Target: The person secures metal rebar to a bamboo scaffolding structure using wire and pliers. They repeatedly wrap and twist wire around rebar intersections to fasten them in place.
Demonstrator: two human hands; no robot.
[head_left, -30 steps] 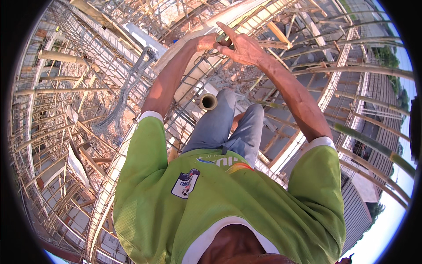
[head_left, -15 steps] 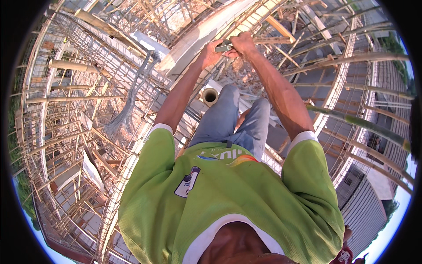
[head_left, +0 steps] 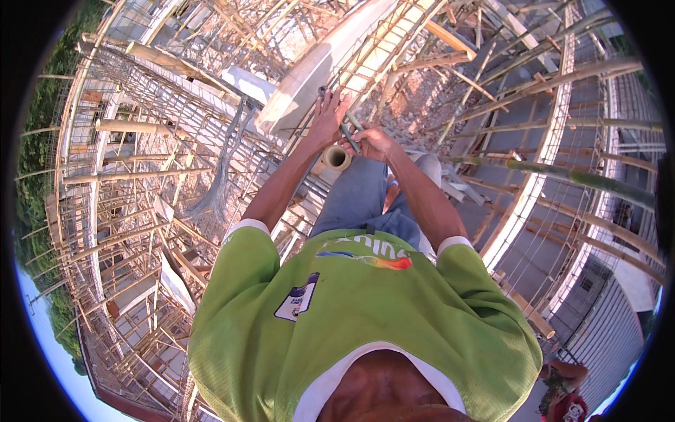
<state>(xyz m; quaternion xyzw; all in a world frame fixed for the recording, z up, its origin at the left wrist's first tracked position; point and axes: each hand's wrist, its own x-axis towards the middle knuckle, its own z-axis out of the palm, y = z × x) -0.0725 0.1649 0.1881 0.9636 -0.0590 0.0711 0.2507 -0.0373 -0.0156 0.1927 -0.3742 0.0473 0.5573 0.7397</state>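
Observation:
My right hand [head_left: 376, 143] is closed around a pincer-like tool [head_left: 349, 138] with two green handles, just beyond my knees; its jaws are hard to make out. Against the steel rebar cage [head_left: 354, 79] my left hand [head_left: 326, 121] reaches forward, its fingers stretched out and slightly apart, with nothing visible gripped. A hollow tan tube [head_left: 336, 159] opens upward between my left forearm and my knee, close to the tool. To the left hangs a bundle of thin grey tie wire [head_left: 223, 165], draped over the rebar.
A pale board [head_left: 299, 84] lies beside the cage ahead. Bamboo poles [head_left: 590, 181] cross on the right, and a thick wooden pole [head_left: 140, 127] juts out on the left. Scaffolding and rubble [head_left: 404, 105] lie below. Another person [head_left: 566, 387] is at the lower right edge.
My hands were together farther forward on the tool. The right hand has drawn back toward my knees with it; the left has let go and opened over the rebar.

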